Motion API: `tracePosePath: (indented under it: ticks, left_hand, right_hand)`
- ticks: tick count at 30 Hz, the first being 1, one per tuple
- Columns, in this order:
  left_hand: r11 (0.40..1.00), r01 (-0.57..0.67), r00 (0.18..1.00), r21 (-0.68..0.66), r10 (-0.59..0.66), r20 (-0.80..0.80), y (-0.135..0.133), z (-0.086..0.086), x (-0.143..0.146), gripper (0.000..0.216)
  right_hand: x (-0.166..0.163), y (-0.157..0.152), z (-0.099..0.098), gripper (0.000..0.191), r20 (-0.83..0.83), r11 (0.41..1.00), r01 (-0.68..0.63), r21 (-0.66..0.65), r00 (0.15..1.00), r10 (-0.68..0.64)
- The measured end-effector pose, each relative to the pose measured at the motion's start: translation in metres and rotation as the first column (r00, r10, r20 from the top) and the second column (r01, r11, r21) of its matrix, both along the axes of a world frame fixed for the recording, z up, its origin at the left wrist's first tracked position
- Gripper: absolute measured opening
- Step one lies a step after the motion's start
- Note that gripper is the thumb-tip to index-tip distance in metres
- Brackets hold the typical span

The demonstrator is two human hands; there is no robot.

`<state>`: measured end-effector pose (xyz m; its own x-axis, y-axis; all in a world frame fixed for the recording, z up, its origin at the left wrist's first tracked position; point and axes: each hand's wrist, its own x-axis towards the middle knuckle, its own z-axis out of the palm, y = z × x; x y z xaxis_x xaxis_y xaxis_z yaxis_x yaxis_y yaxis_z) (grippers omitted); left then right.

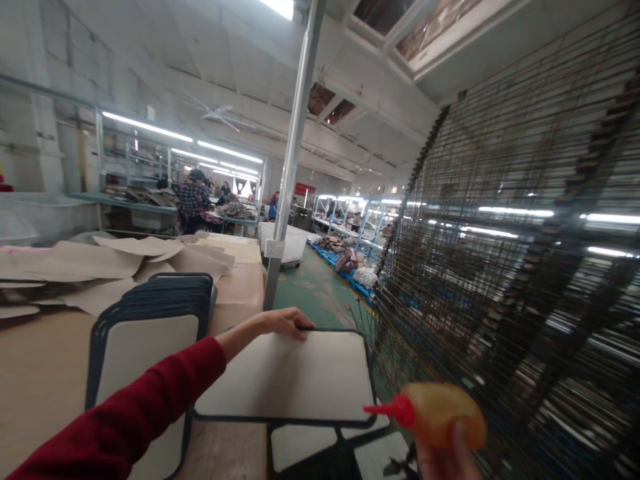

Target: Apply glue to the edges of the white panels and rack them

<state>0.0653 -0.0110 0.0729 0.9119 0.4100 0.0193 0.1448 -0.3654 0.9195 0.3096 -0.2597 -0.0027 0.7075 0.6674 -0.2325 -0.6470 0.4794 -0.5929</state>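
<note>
My left hand (286, 322) reaches across and is closed on the far edge of a white panel (300, 377) with a dark rim and rounded corners. In my right hand (447, 453) is a squeeze bottle (447, 415) of amber liquid with a red nozzle, lying on its side. The nozzle tip points left, close to the panel's near right corner; whether it touches the rim I cannot tell. To the left, a stack of similar dark-rimmed panels (150, 333) stands on edge, leaning together. More pale dark-framed pieces (303, 447) lie below the held panel.
Grey-beige cut sheets (90, 260) are heaped on the tan worktable (40, 360) at left. A metal post (295, 140) rises at the table's far edge. Tall wire racks (500, 267) line the right. Several people (194, 200) work farther back, near a white bin (290, 243).
</note>
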Motion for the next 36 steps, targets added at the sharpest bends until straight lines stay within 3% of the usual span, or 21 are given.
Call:
tracePosePath:
  ticks: [2,4,8,16,26,31,36]
  left_hand:
    - [0.999,0.038,0.999,-0.025,-0.038,-0.015,-0.008,0.003,0.001,0.038]
    - [0.995,0.087,0.995,-0.040,-0.089,-0.035,-0.016,0.007,0.004,0.036]
    - [0.987,0.157,0.984,-0.033,-0.159,-0.076,-0.028,0.013,0.008,0.033]
    - [0.981,0.158,0.980,-0.117,-0.170,-0.107,-0.041,0.021,0.013,0.034]
    - [0.978,0.143,0.978,-0.154,-0.164,-0.131,-0.041,0.025,0.012,0.032]
    - [0.971,0.142,0.974,-0.194,-0.172,-0.145,-0.041,0.027,0.010,0.032]
    - [0.971,0.140,0.974,-0.193,-0.170,-0.149,-0.039,0.026,0.006,0.034]
  right_hand:
    - [0.023,0.001,0.022,0.048,0.160,0.988,0.133,0.084,0.976,-0.145]
    - [0.039,0.002,0.036,0.053,0.341,0.961,0.226,0.158,0.901,-0.268]
    - [0.056,0.002,0.045,0.057,0.520,0.949,0.263,0.173,0.794,-0.315]
    - [0.065,-0.003,0.048,0.064,0.582,0.973,0.201,0.110,0.781,-0.227]
    - [0.071,-0.008,0.036,0.063,0.620,0.978,0.187,0.094,0.758,-0.204]
    - [0.068,-0.008,0.034,0.063,0.616,0.991,0.121,0.063,0.776,-0.134]
    - [0.067,-0.009,0.030,0.065,0.593,0.985,0.147,0.084,0.787,-0.168]
